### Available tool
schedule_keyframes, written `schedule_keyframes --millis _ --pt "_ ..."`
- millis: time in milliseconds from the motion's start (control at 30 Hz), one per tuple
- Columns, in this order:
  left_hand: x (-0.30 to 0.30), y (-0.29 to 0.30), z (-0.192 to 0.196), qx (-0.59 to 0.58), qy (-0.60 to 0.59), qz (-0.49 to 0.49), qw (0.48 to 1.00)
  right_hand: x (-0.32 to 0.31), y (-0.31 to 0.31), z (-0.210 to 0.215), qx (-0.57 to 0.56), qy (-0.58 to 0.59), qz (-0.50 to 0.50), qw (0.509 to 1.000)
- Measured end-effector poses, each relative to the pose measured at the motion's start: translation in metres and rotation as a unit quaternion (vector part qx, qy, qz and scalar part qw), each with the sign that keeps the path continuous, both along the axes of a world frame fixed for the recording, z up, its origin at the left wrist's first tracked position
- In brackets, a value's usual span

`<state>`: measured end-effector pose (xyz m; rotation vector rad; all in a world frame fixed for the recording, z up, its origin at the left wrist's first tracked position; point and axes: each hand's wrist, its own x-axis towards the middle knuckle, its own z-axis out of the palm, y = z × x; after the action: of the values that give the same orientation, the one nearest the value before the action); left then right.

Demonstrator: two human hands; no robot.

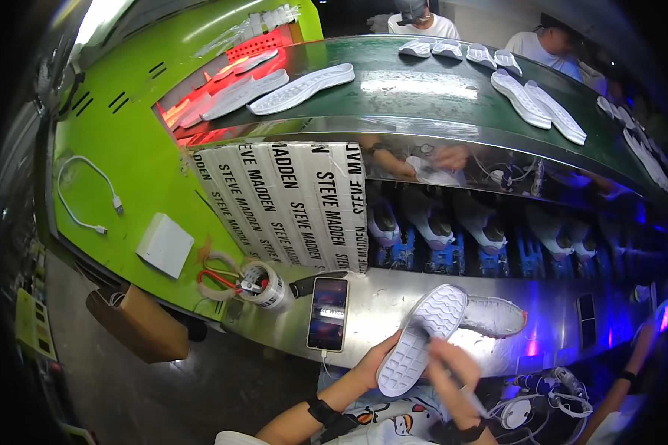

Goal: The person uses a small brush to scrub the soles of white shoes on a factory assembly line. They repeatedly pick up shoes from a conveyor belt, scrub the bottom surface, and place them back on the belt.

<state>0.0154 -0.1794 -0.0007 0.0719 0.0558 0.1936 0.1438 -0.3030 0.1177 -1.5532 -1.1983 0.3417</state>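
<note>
My left hand (379, 362) is closed round the edge of a white shoe sole (407, 365), held tilted over the bench's front edge. Wavy ridges cover its upper end and a grid pattern its lower end. My right hand (455, 365), blurred by motion, is closed on a slim brush-like tool (421, 329). Its dark, smeared tip lies over the middle of the sole. Behind the sole, a greyish-white shoe-shaped piece (495, 317) with a reddish end rests on the metal bench (378, 285).
A plugged-in phone (328, 314) lies left of the sole, beside a tub of tools (266, 288) and tape rolls (219, 274). A printed carton (282, 204) stands behind. Soles (302, 88) lie on the green conveyor (393, 74); shoes (427, 219) sit beneath. Another person's arm (631, 367) is at right.
</note>
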Motion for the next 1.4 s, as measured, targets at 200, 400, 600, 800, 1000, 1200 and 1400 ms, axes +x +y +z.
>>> schedule_keyframes --millis 200,400,600,800,1000,1200,1400 --pt "-0.009 0.015 0.013 0.002 -0.017 0.029 0.999 -0.009 0.018 0.031 -0.018 0.175 -0.006 0.984" --pt "0.003 0.036 0.035 0.028 -0.064 0.096 0.993 -0.011 0.012 0.039 -0.148 0.202 0.193 0.949" --pt "0.01 0.064 0.077 0.144 0.071 -0.095 0.983 0.013 0.018 0.053 -0.125 0.068 0.356 0.924" --pt "0.041 0.075 0.1 0.375 0.183 -0.292 0.861 0.028 0.012 0.067 -0.095 -0.135 0.391 0.905" --pt "0.041 0.088 0.1 0.379 0.266 -0.359 0.811 0.051 0.001 0.073 -0.071 -0.113 0.351 0.927" --pt "0.009 0.036 0.051 -0.08 -0.064 0.032 0.994 0.031 0.002 0.071 -0.065 0.195 0.125 0.971" --pt "0.014 0.008 0.064 -0.003 0.078 0.081 0.994 0.01 0.034 0.031 0.058 -0.018 -0.019 0.998"
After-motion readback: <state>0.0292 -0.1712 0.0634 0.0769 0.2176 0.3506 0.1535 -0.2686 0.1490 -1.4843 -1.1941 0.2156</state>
